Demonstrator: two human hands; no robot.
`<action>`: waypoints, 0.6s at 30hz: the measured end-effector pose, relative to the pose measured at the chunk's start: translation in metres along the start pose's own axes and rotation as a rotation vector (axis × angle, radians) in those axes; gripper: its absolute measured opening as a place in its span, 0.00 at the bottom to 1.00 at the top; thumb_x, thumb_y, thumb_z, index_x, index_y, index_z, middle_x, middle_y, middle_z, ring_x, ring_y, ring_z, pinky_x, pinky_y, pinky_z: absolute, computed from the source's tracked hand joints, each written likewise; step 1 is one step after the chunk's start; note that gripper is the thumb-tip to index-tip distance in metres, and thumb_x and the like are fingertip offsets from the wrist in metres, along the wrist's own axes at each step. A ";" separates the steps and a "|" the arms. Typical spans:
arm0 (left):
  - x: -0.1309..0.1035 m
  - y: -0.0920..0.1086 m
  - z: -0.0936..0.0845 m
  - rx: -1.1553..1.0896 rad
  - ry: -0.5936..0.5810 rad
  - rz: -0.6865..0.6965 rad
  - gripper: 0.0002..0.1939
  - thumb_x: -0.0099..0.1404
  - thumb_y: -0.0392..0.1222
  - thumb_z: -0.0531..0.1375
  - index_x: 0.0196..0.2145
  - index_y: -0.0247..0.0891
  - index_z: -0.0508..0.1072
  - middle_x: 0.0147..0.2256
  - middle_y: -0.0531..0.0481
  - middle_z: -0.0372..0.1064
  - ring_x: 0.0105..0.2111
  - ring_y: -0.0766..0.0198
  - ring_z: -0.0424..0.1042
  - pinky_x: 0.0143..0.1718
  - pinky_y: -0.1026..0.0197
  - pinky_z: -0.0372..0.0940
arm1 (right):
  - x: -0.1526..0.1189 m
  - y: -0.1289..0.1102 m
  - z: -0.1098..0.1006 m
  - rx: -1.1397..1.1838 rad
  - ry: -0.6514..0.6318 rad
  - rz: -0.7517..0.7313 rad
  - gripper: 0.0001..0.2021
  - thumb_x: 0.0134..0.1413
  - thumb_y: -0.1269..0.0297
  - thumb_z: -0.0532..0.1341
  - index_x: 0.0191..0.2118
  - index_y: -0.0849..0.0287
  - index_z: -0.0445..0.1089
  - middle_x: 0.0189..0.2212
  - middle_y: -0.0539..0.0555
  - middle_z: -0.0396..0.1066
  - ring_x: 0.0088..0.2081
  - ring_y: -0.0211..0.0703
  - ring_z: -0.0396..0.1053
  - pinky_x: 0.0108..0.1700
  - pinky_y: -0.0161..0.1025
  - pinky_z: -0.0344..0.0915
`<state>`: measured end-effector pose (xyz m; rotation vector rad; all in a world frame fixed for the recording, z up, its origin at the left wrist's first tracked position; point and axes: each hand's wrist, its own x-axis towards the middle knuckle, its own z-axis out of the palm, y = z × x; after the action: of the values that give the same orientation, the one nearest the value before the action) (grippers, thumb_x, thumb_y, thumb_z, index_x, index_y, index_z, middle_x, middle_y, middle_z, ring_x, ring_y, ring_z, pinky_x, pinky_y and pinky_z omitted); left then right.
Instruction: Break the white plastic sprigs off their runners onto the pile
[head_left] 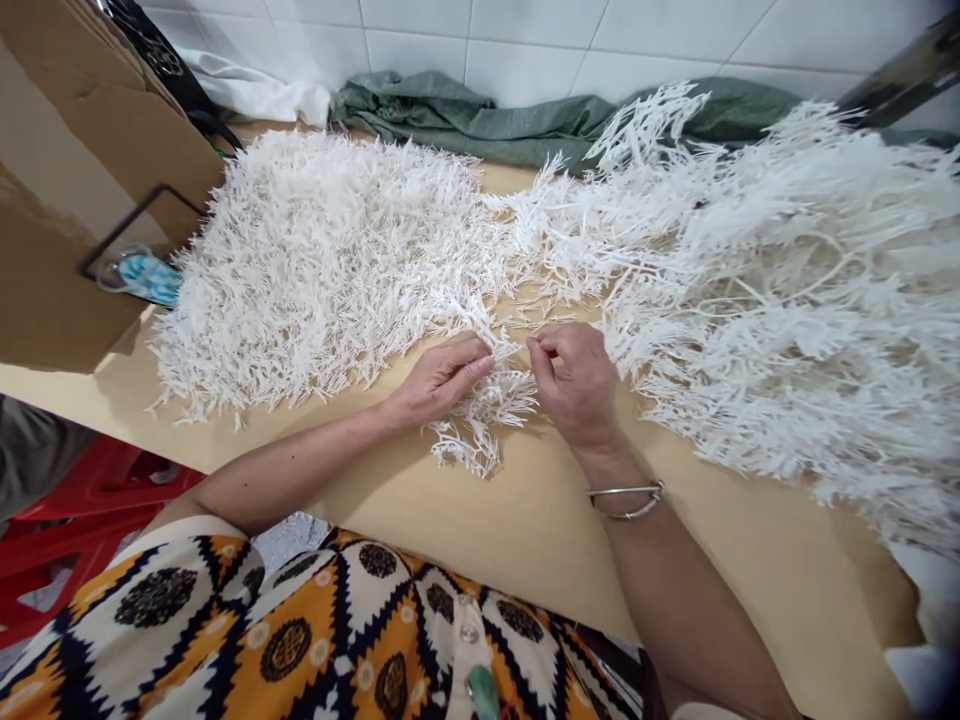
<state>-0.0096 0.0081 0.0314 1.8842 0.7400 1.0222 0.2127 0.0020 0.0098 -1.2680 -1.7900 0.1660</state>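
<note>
Left hand (pixel 444 378) grasping white, finely branched, feathery sprigs (pixel 504 397), grip partly hidden; right hand (pixel 576 378) pinched together, contents indiscernible; large, white, feathery heap (pixel 810 300), right, cut off.

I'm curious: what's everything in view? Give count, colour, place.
Sprig pile: one, white, left
Branch pile: one, white, right
Sprig clump: one, white, between hands
Tabletop: one, yellowish, beneath piles
Cardboard box: one, brown, far left
Bent wire: one, black, against box
Patterned item: one, blue-white, beside box
Long cloth: one, green, along wall
Crumpled cloth: one, white, upper left
Tiled wall: one, white, back
Plastic seating: unclear count, red, lower left
Bar: one, black, upper right
Bracelet: one, silver, right wrist
Patterned top: one, multicoloured, bottom
Pendant: one, green, bottom
Left hand: one, bare, touching clump
Right hand: one, bare, beside clump
</note>
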 end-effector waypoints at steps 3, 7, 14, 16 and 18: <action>0.000 0.001 0.001 0.030 -0.012 0.029 0.17 0.79 0.48 0.54 0.32 0.39 0.67 0.32 0.50 0.66 0.35 0.65 0.66 0.41 0.60 0.64 | -0.002 0.003 0.008 -0.072 0.015 -0.021 0.11 0.69 0.64 0.58 0.32 0.52 0.61 0.31 0.53 0.71 0.37 0.49 0.68 0.49 0.53 0.64; 0.000 -0.002 0.002 0.053 0.008 0.028 0.19 0.79 0.50 0.54 0.31 0.39 0.65 0.32 0.51 0.65 0.34 0.65 0.66 0.40 0.60 0.63 | -0.001 0.006 0.011 -0.081 0.009 -0.038 0.12 0.70 0.64 0.57 0.31 0.52 0.60 0.30 0.53 0.69 0.37 0.49 0.66 0.48 0.52 0.65; -0.003 -0.011 0.005 0.056 0.126 -0.073 0.21 0.78 0.56 0.55 0.32 0.38 0.68 0.29 0.54 0.62 0.31 0.68 0.62 0.36 0.63 0.60 | 0.002 -0.002 0.006 0.383 0.102 0.151 0.08 0.70 0.59 0.61 0.51 0.51 0.67 0.34 0.49 0.72 0.35 0.41 0.72 0.42 0.44 0.71; -0.003 -0.011 0.006 0.063 0.149 -0.072 0.21 0.77 0.56 0.56 0.33 0.38 0.70 0.29 0.54 0.63 0.30 0.69 0.61 0.35 0.63 0.59 | 0.002 -0.005 0.004 0.487 0.102 0.163 0.10 0.72 0.56 0.59 0.52 0.51 0.70 0.37 0.51 0.74 0.39 0.42 0.74 0.47 0.45 0.71; -0.003 -0.010 0.006 0.082 0.147 -0.052 0.19 0.77 0.55 0.57 0.34 0.38 0.72 0.30 0.54 0.64 0.30 0.69 0.62 0.34 0.64 0.60 | 0.002 -0.006 0.001 0.484 0.066 0.128 0.14 0.74 0.52 0.56 0.49 0.52 0.75 0.40 0.53 0.76 0.44 0.44 0.75 0.52 0.48 0.70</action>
<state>-0.0070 0.0082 0.0192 1.8634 0.9238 1.1213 0.2074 0.0010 0.0139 -1.0209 -1.4915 0.5853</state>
